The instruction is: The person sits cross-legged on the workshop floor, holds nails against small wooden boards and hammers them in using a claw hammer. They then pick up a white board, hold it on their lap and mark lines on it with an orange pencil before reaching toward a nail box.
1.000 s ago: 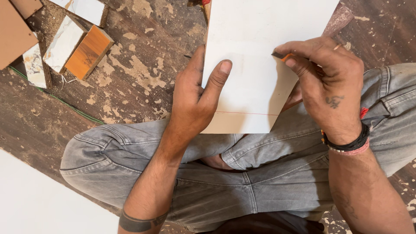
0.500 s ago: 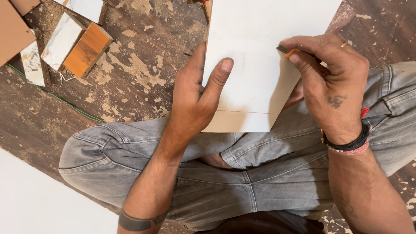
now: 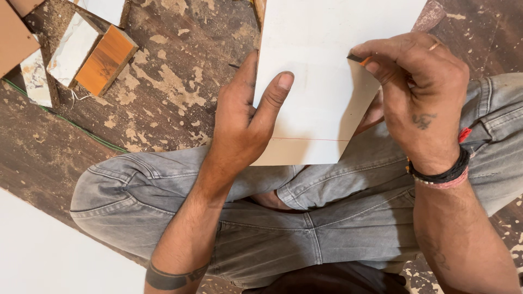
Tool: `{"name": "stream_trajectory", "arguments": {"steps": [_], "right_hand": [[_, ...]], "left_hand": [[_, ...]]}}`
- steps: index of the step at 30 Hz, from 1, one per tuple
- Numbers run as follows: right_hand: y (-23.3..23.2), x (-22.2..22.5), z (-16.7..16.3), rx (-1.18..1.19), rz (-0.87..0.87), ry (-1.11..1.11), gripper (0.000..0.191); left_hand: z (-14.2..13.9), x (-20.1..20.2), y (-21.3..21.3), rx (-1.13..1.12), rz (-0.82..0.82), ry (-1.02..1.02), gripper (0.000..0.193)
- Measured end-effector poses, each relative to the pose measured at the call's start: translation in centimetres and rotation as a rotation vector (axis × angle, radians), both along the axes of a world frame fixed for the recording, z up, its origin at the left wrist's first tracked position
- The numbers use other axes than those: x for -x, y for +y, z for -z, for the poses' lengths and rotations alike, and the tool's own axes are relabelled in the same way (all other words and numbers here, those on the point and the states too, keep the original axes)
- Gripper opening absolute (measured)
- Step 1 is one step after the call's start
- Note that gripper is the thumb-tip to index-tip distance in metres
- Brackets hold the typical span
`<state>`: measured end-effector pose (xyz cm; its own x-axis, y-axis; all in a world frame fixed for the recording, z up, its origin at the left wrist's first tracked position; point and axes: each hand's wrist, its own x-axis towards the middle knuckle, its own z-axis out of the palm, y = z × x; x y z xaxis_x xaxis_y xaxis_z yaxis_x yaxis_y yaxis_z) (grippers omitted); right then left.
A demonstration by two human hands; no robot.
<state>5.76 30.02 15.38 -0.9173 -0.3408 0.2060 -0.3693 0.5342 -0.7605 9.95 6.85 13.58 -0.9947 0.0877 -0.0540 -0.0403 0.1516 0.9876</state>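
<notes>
**One head-worn view, looking straight down**

The single camera sits on my head and faces down, close over my crossed legs [image 3: 261,218] and the floor [image 3: 163,81]. My left hand [image 3: 245,120] and right hand [image 3: 419,92] fill the middle and right.
</notes>
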Motion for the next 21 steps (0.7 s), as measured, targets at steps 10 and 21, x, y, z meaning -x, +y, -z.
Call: {"name": "stream_trajectory", "arguments": {"steps": [10, 21], "right_hand": [[-1.1, 0.1, -1.4, 0.302, 0.111, -0.361, 0.016], [-0.5, -0.3, 0.2, 0.085, 0.081, -0.062, 0.013]], "left_hand": [[-0.6, 0.3, 0.2, -0.035, -0.024, -0.092, 0.040], [0.1, 0.3, 0.2, -0.016, -0.011, -0.041, 0.041]]}}
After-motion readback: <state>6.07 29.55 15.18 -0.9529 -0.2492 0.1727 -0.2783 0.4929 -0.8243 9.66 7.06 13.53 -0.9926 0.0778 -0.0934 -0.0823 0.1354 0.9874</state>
